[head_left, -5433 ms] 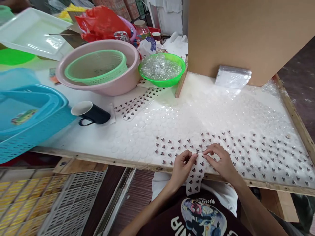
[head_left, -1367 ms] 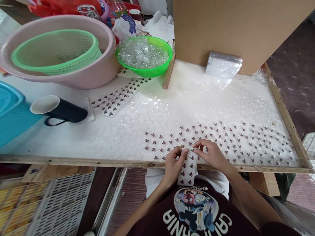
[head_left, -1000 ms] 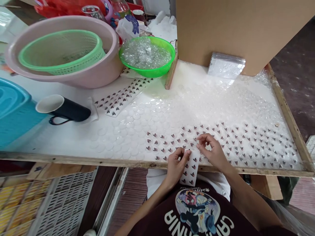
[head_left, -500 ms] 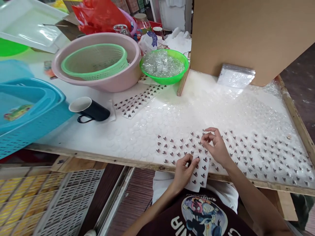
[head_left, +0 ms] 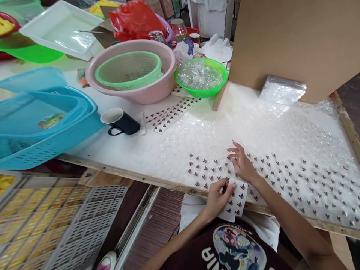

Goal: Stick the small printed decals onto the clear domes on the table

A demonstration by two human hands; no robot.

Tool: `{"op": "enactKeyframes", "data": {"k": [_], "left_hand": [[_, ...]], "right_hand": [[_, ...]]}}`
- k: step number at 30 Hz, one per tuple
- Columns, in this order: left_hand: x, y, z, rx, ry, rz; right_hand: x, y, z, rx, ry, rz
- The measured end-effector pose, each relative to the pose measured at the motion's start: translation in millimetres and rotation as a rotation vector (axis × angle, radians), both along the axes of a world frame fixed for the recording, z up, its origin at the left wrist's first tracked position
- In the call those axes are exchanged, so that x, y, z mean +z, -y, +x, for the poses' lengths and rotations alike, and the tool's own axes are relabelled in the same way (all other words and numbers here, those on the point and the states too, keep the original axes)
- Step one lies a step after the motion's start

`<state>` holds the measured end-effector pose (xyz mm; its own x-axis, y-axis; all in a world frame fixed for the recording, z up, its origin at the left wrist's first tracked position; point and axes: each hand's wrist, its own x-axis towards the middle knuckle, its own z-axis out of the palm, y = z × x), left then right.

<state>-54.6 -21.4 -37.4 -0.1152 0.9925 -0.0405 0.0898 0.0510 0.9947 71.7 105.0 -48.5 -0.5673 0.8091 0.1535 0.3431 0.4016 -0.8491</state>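
The left hand (head_left: 218, 197) sits at the near edge of the desk (head_left: 126, 174), thumb and fingers pinched together on a small white sticker sheet (head_left: 238, 198). The sheet carries rows of tiny dark printed stickers and overhangs the wooden rim toward the person's lap. Just beyond it, the right hand (head_left: 242, 165) lies palm down on the desk. Its fingers are spread apart and the fingertips rest on the clear round domes (head_left: 253, 123) that cover the white surface. It grips nothing that shows. Whether a sticker lies under a fingertip is too small to tell.

The domes along the near edge, from the hands across to the near right corner, each show a small dark sticker. Those farther back look bare.

More sticker sheets (head_left: 171, 114) lie flat toward the far left of the dome field, just in front of a green bowl (head_left: 202, 92) heaped with loose domes. A black mug (head_left: 128, 123) lies on its side beside those sheets, mouth to the left. Behind it stands a pink basin (head_left: 149, 93) with a green colander (head_left: 126, 73) inside. A blue basket (head_left: 56, 144) fills the near left corner. At the far edge, a cardboard sheet (head_left: 292, 41) stands upright, with a stack of clear bags (head_left: 282, 90) leaning at its foot.
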Motion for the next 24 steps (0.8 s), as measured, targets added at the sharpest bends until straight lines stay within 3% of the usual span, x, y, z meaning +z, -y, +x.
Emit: {"op": "enactKeyframes", "data": {"k": [6, 14, 24], "left_hand": [[2.9, -1, 1, -0.017, -0.005, 0.021], [1.9, 0, 2, -0.003, 0.006, 0.019], [-1.4, 1, 1, -0.018, 0.018, 0.038]], "right_hand": [[15.1, -7, -14, -0.133, -0.051, -0.023], [11.5, -21, -42, -0.149, 0.025, -0.192], [-5.0, -19, -54, -0.066, 0.207, -0.017]]}}
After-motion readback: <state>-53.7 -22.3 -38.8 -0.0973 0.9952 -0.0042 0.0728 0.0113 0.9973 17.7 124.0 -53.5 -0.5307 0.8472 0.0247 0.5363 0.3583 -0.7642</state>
